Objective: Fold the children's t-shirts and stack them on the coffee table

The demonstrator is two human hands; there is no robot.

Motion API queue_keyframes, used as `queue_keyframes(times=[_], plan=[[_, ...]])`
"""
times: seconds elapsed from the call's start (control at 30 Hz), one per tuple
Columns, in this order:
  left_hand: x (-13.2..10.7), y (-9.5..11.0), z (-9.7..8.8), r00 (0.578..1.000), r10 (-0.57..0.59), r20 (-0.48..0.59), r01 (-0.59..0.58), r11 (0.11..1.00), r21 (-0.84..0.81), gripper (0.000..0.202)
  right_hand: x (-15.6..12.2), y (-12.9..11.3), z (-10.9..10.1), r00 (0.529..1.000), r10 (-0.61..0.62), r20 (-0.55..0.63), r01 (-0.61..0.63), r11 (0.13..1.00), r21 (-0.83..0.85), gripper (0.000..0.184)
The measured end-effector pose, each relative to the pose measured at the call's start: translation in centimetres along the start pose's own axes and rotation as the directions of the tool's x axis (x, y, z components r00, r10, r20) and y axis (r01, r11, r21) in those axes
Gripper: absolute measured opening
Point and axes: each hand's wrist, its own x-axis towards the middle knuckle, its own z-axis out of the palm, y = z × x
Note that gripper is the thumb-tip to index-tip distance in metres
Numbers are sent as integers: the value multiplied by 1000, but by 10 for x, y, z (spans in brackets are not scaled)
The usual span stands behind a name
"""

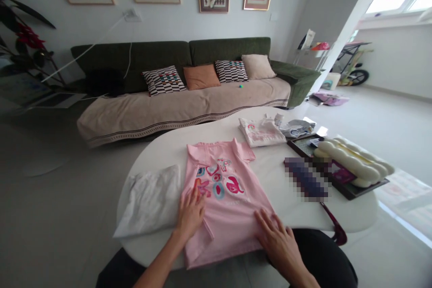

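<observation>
A pink T-shirt [236, 225] with colourful printed shapes on its front lies spread on the white table, its collar end away from me. My left hand [191, 211] rests on the shirt's left side with fingers stretched out, beside a folded-in flap of cloth. On the lower right edge of the shirt lies my right hand [278, 236], its fingers flat and apart. A crumpled white cloth [151, 200] is to the left of the shirt. Beyond the shirt's right shoulder sits a folded white T-shirt [263, 132] with a pink print.
The rounded white table [148, 157] also bears a dark tray [351, 193] with a cream tissue box cover [354, 159], a blurred-out umbrella-like item with a dark handle [334, 225], and a crumpled plastic bag [299, 128]. A green sofa [162, 54] stands behind.
</observation>
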Motion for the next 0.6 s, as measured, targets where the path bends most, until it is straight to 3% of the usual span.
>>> queue_keyframes(times=[0.1,0.2,0.33,0.43,0.53,0.6], plan=[[-12,-35,-14,984,-163,-65,167,984,63,44,22,15,-14,997,-45,55,41,997,69,34],[-4,-45,-32,974,-200,-110,205,978,38,38,66,23,-25,998,8,54,-17,986,168,30],[56,-37,-47,982,-97,-159,103,994,30,31,153,35,-30,972,234,-21,-220,939,263,35],[113,-32,-41,975,-148,-167,162,985,68,43,210,37,-27,940,337,-55,-312,912,266,41],[151,-30,-25,949,-276,-154,292,953,86,59,243,26,-19,918,393,-60,-365,893,261,43],[163,-29,-15,940,-307,-149,320,945,73,49,253,12,-12,925,376,-47,-352,899,262,40]])
